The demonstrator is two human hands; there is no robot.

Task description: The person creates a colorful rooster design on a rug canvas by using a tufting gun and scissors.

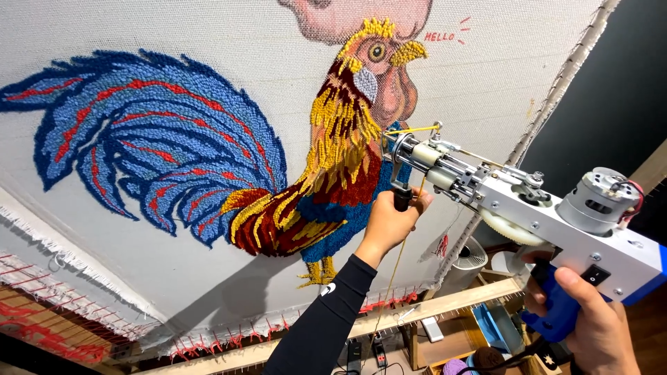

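Left hand (390, 221) clamped on front handle (402, 198), right hand (590, 323) on blue pistol grip (556, 309): the tufting gun (514, 201) risks skidding toward 9 o'clock, tearing the rooster cloth (208, 264), if pressure lapses.

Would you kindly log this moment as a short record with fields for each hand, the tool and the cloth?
left hand: closed on the black front handle of the tufting gun, arm in a black sleeve
right hand: closed on the gun's blue grip
tufting gun: white body, motor on top, tip against the cloth
yarn: yellow, fed to the tip
cloth: white, stretched on a wooden frame
design: rooster, blue and red tail, yellow and red neck
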